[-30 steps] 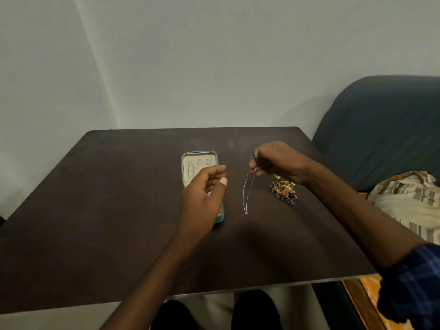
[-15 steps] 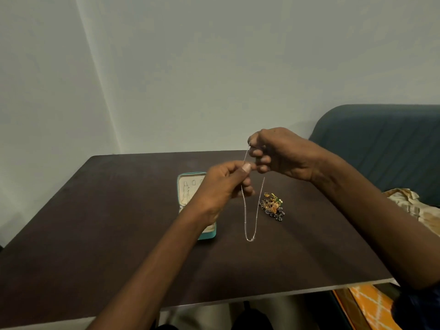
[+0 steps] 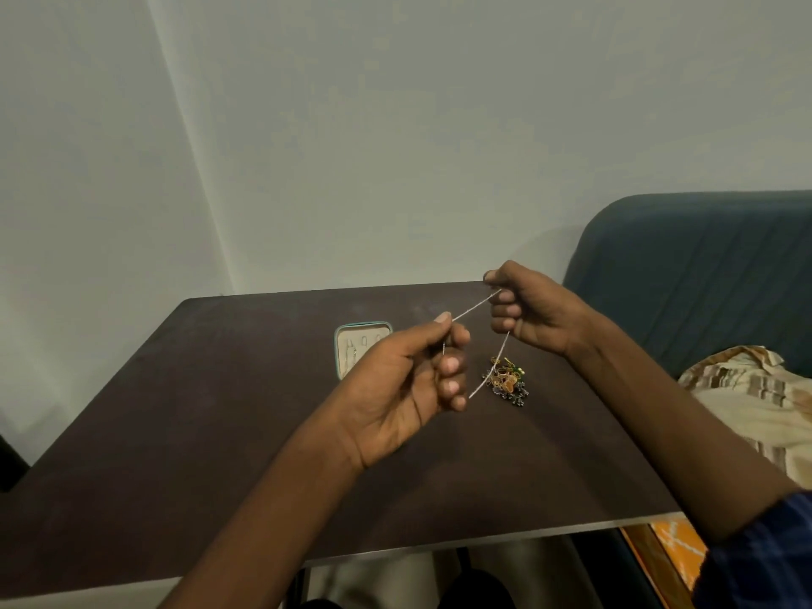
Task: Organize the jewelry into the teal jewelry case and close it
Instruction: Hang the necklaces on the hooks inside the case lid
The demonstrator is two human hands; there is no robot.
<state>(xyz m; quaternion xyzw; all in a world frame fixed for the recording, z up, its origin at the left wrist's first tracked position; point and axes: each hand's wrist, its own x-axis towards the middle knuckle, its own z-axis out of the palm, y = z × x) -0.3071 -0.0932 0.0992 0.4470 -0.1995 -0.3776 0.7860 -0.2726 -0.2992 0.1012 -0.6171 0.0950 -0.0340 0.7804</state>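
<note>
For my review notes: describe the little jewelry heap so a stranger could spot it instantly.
On the dark brown table, look right of the open teal jewelry case, under the right hand. The jewelry heap lies there on the tabletop: a tangled cluster of gold, orange, green and dark pieces, unlike the thin silver chain held by both hands.

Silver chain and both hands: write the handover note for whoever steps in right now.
Left hand: pinching the silver chain between thumb and forefinger, raised above the table.
Right hand: pinching the same chain higher up; one stretch runs taut between the hands, the rest hangs in a loop below.
Teal jewelry case: open on the dark table, behind the left hand; a few small pieces sit in its cream insert.
Pile of mixed jewelry: loose on the table, right of the case.
Done: some pieces already in the case.
Left: stow the chain, sort the pile into the case, close it.
</note>
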